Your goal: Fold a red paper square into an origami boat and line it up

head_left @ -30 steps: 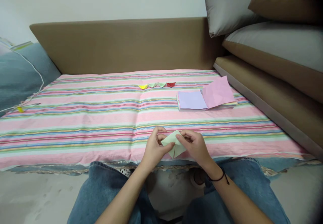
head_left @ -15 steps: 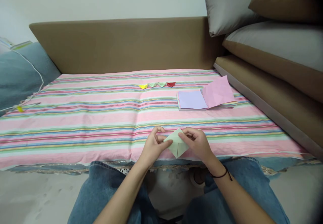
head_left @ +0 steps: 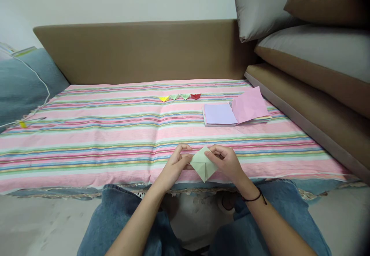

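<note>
A pale green square of folded paper (head_left: 204, 167) hangs over the near part of the striped cloth, one corner pointing at me. A crease runs across it, and a centre line goes down its lower half. My right hand (head_left: 228, 163) pinches its upper right edge, thumb on top and fingers behind. At the left corner, my left hand (head_left: 175, 165) holds the paper between thumb and fingers, with the index finger curved above. Part of the left fingers is hidden behind the sheet.
The striped cloth (head_left: 115, 133) covers the seat. Farther back stand small folded paper pieces: yellow (head_left: 164, 99), two pale green (head_left: 185, 96), and dark red (head_left: 195, 96). An open stack of lilac paper (head_left: 220, 114) and pink paper (head_left: 250, 105) lies right. Cushions (head_left: 315, 52) are piled at the right.
My left thumb has slid left off the paper's face to its left corner, uncovering more of the front. The paper has shifted slightly right and nearer to me.
</note>
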{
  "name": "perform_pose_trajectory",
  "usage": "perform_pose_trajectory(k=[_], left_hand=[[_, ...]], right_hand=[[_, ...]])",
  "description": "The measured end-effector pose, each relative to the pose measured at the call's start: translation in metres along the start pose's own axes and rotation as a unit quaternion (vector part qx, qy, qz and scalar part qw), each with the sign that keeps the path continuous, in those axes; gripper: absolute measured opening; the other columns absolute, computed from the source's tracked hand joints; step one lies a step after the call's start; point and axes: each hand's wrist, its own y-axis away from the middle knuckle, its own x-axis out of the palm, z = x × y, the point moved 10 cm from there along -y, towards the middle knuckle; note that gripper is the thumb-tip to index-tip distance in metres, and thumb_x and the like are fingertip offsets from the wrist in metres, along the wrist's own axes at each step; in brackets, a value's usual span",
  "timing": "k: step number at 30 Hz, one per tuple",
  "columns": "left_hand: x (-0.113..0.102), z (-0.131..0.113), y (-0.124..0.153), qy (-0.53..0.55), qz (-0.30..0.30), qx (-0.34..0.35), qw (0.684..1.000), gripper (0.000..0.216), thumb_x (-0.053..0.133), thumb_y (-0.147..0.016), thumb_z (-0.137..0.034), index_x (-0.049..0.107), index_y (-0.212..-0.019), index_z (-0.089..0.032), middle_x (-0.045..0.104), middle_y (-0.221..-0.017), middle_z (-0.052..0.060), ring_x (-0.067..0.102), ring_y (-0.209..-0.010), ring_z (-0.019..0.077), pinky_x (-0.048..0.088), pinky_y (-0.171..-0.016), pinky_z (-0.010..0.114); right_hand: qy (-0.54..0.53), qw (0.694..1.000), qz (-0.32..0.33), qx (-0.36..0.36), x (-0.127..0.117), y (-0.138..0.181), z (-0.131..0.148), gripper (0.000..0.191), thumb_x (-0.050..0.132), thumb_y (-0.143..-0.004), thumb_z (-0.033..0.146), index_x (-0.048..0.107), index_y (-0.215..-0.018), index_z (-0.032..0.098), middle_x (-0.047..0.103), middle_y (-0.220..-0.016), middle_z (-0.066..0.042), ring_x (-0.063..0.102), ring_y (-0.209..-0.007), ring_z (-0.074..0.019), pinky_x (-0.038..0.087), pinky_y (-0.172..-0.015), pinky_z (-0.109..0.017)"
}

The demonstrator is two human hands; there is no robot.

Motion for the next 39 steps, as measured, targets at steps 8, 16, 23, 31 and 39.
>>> perform_pose_trajectory(k=[8, 16, 23, 31, 39], left_hand=[[-0.011, 0.006, -0.006, -0.079, -0.041, 0.024, 0.996, 0.045, 0.072, -0.065, -0.028, 0.041, -0.097, -0.021, 0.056, -0.051, -0.008, 0.051, -0.045, 0.0084, 0.036, -0.047, 0.017], [-0.013, -0.004, -0.004, -0.039, -0.038, 0.057, 0.997, 0.037, 0.069, -0.070, -0.032, 0.037, -0.086, -0.022, 0.061, -0.059, -0.005, 0.056, -0.055, 0.0104, 0.039, -0.055, 0.020], [-0.022, -0.015, -0.005, -0.103, -0.052, 0.106, 0.988, 0.020, 0.065, -0.075, -0.029, 0.050, -0.076, -0.016, 0.050, -0.065, -0.003, 0.047, -0.060, 0.0074, 0.035, -0.056, 0.019], [0.001, -0.029, 0.006, -0.256, 0.058, 0.119, 0.958, 0.035, 0.074, -0.064, -0.021, 0.060, -0.095, -0.019, 0.056, -0.097, 0.005, 0.054, -0.089, 0.0175, 0.042, -0.079, 0.027], [-0.006, -0.031, 0.004, -0.269, -0.007, 0.150, 0.951, 0.015, 0.060, -0.079, -0.031, 0.058, -0.084, -0.017, 0.059, -0.083, 0.004, 0.056, -0.080, 0.0159, 0.043, -0.072, 0.025]], right_hand=[[-0.003, 1.000, 0.026, -0.001, 0.008, 0.001, 0.000, 0.021, 0.062, -0.077, 0.036, 0.061, -0.065, 0.018, 0.060, -0.059, -0.001, 0.054, -0.053, -0.0140, 0.040, -0.049, -0.025], [-0.076, 0.997, 0.020, 0.012, 0.002, 0.001, 0.001, 0.029, 0.064, -0.076, 0.032, 0.056, -0.102, 0.022, 0.065, -0.069, 0.000, 0.060, -0.061, -0.0148, 0.046, -0.055, -0.025], [-0.015, 0.994, 0.082, -0.066, 0.008, 0.002, 0.015, 0.015, 0.061, -0.079, 0.031, 0.068, -0.088, 0.020, 0.065, -0.096, -0.009, 0.061, -0.091, -0.0216, 0.051, -0.073, -0.032], [-0.066, 0.992, 0.083, -0.071, 0.005, 0.000, 0.006, 0.021, 0.068, -0.074, 0.025, 0.066, -0.095, 0.021, 0.064, -0.098, -0.007, 0.060, -0.095, -0.0205, 0.050, -0.078, -0.031], [-0.055, 0.994, 0.031, -0.088, 0.000, 0.000, 0.010, 0.015, 0.069, -0.072, 0.027, 0.067, -0.086, 0.021, 0.065, -0.089, -0.006, 0.062, -0.088, -0.0200, 0.051, -0.075, -0.030]])
